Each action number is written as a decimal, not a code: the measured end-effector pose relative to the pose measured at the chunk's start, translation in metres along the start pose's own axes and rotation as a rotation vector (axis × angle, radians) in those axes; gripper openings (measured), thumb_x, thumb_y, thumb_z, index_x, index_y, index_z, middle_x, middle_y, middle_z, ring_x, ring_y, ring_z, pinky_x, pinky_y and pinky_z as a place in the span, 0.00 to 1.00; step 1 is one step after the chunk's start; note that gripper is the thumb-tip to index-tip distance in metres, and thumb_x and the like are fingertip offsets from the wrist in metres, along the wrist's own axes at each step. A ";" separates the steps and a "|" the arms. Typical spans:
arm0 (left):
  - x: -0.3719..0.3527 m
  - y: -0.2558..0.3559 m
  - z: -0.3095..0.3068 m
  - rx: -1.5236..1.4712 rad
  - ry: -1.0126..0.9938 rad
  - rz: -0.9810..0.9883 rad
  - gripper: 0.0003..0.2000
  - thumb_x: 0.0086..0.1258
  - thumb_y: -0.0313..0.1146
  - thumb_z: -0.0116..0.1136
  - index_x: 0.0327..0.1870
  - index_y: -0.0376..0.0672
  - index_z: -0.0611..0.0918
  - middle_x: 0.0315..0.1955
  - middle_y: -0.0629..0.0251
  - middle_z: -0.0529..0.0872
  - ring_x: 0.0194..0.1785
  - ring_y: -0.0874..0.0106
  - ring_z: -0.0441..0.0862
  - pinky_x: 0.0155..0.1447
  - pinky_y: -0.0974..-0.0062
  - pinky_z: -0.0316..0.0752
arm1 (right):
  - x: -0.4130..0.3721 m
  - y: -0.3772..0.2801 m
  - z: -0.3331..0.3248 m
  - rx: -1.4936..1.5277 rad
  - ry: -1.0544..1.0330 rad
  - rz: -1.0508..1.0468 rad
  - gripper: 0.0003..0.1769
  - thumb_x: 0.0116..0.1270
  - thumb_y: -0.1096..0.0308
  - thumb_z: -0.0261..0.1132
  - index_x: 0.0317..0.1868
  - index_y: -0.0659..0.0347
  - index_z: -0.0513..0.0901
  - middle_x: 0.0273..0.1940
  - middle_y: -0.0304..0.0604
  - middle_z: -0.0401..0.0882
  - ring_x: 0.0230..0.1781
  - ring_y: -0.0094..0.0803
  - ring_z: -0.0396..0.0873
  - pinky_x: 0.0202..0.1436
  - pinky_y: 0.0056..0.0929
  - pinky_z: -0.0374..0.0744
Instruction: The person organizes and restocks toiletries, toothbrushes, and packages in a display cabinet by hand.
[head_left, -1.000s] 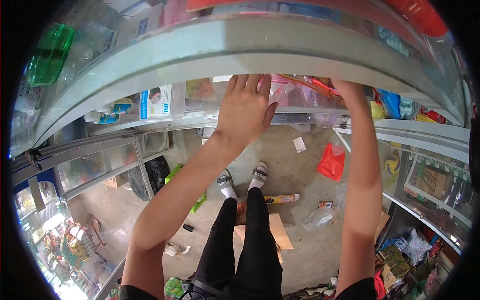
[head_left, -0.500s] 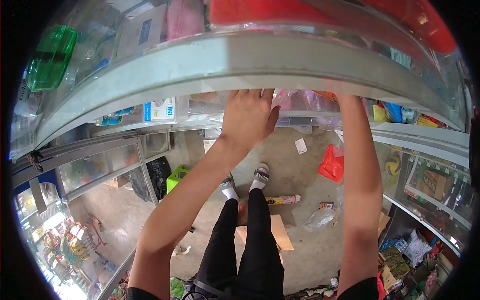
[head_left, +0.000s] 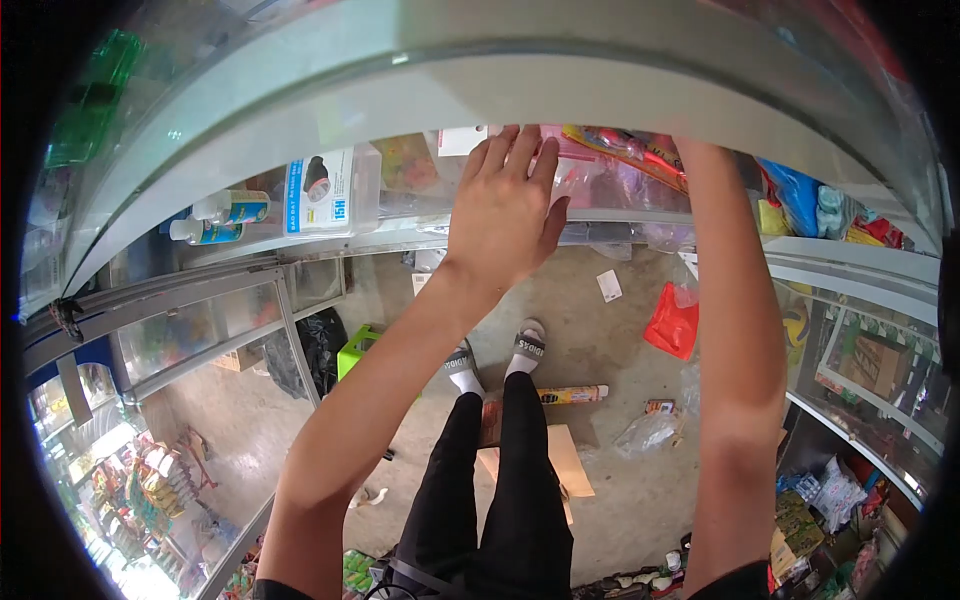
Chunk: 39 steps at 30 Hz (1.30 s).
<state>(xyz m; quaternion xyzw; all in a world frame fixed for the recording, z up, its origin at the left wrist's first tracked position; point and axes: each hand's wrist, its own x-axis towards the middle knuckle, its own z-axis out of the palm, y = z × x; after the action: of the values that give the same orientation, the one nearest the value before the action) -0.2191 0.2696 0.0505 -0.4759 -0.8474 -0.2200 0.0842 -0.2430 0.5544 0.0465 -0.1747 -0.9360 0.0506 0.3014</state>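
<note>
Pale shelf rail [head_left: 500,95] is nearest and cuts across the view; both forearms come up to it, so I'd keep wrists low and avoid knocking the underside. Left hand [head_left: 505,215] is palm-down, fingers straight and slightly fanned, thumb out to the side; doesn't look like it's gripping anything, contact at the tips unclear. Right hand [head_left: 697,150] is in past the rail, only the wrist end showing; grip or no grip, can't tell. For this reach: left steadies the soft packs, right works by feel, one pack at a time, lifted before drawn so the thin film doesn't snag on its neighbours. Better to get the head lower and actually see the right fingers. Nearest goods, on the shelf under the rail: orange-red packet [head_left: 650,160], glossy, yellow along its edge, lying slantwise between the hands, its upper part cut off by the rail; pink packet [head_left: 578,182] just right of the left thumb, clear wrap, crinkled, looks like it would slip and deform. White card [head_left: 458,142] sits left of the left fingertips. Farther, down on the floor: red bag [head_left: 672,320], well apart from the work.
</note>
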 end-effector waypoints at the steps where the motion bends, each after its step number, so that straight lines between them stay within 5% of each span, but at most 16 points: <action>1: 0.001 0.000 0.001 -0.009 -0.002 -0.001 0.27 0.63 0.34 0.71 0.63 0.34 0.81 0.62 0.48 0.81 0.68 0.50 0.77 0.71 0.54 0.73 | -0.002 0.000 0.000 0.000 0.003 0.001 0.28 0.66 0.49 0.70 0.56 0.64 0.83 0.53 0.56 0.85 0.58 0.55 0.82 0.63 0.50 0.78; 20: 0.000 0.011 -0.019 -0.208 0.182 -0.042 0.27 0.64 0.28 0.71 0.66 0.36 0.80 0.65 0.43 0.79 0.66 0.44 0.80 0.68 0.53 0.76 | 0.009 -0.001 -0.016 0.019 -0.057 0.002 0.32 0.59 0.45 0.76 0.53 0.63 0.84 0.51 0.54 0.85 0.55 0.54 0.83 0.59 0.50 0.80; 28: -0.007 0.003 -0.028 -0.195 0.063 -0.010 0.24 0.65 0.30 0.70 0.63 0.33 0.82 0.64 0.43 0.78 0.65 0.44 0.79 0.69 0.52 0.75 | -0.086 -0.020 -0.083 0.068 -0.267 0.075 0.34 0.57 0.43 0.78 0.51 0.63 0.84 0.50 0.53 0.85 0.54 0.54 0.83 0.58 0.50 0.81; 39: 0.005 0.016 -0.010 -0.206 0.038 0.013 0.26 0.67 0.31 0.70 0.66 0.36 0.81 0.65 0.43 0.80 0.66 0.44 0.79 0.69 0.52 0.75 | -0.103 0.008 -0.083 0.206 -0.419 0.055 0.26 0.55 0.56 0.83 0.48 0.60 0.84 0.47 0.47 0.83 0.53 0.50 0.82 0.56 0.48 0.80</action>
<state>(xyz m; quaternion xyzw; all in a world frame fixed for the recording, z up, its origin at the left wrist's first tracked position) -0.2091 0.2761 0.0659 -0.4832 -0.8155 -0.3144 0.0525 -0.1149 0.5238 0.0560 -0.1541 -0.9629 0.1892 0.1156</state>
